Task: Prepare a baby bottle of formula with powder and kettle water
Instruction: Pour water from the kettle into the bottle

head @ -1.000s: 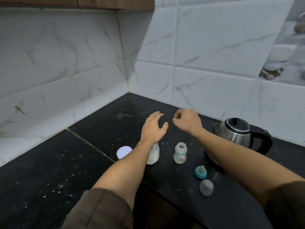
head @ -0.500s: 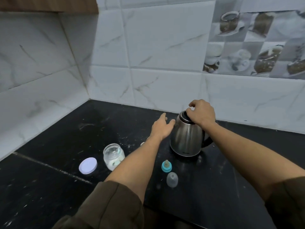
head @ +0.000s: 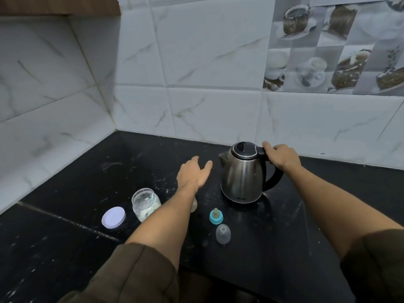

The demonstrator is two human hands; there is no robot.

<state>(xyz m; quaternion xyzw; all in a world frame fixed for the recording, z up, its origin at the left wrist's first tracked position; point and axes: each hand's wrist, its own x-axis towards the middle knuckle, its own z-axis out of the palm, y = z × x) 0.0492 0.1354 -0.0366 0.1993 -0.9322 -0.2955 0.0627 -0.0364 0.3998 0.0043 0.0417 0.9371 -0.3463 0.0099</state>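
Note:
A steel kettle (head: 241, 178) with a black lid stands on the black counter (head: 306, 226). My right hand (head: 282, 157) grips the top of its black handle. My left hand (head: 193, 173) hovers open to the left of the kettle, fingers straight, holding nothing. An open glass jar of white powder (head: 145, 203) stands at the left, its lilac lid (head: 113, 217) lying beside it. My left forearm hides nearly all of the baby bottle (head: 194, 205). The teal teat ring (head: 216, 216) and the clear bottle cap (head: 223, 234) lie in front of the kettle.
White marble-look tiled walls (head: 196, 84) meet in a corner behind the counter. A wooden cabinet edge (head: 59, 5) shows at the top left. White powder specks dust the counter around the jar.
My right hand moved from the kettle's lid to its handle. The view shifted right, and the kettle now shows its full side. My left hand stayed open near the kettle.

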